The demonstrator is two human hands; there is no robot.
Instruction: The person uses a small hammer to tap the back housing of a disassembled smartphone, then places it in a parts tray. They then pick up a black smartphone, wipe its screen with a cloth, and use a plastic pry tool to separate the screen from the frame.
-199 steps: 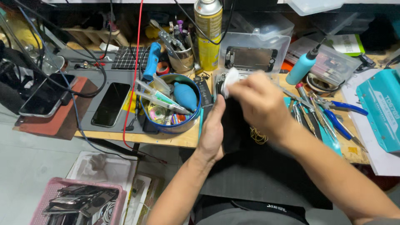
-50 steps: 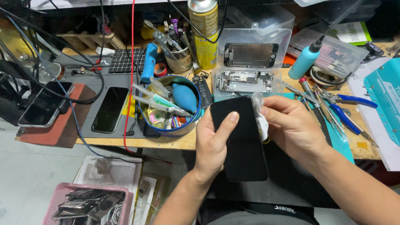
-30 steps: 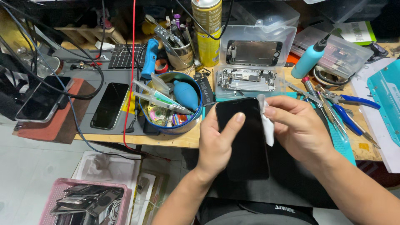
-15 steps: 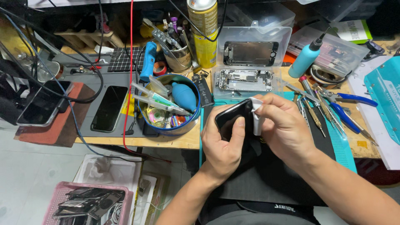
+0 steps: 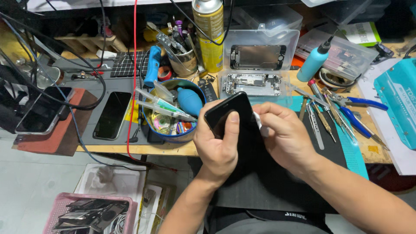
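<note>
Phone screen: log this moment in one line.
left hand: holds black phone screen | right hand: presses white wipe on its edge | above black mat

Left hand (image 5: pixel 219 141) grips black phone (image 5: pixel 229 113); right hand (image 5: pixel 284 134) pinches white wipe (image 5: pixel 258 122).

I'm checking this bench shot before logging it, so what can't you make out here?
Head view only:
- White cloth: mostly hidden by the right hand.
- Black phone: lower part covered by the left hand.
- Teal case: cut off by the right edge.
- Blue bowl: contents too cluttered to tell.
</note>
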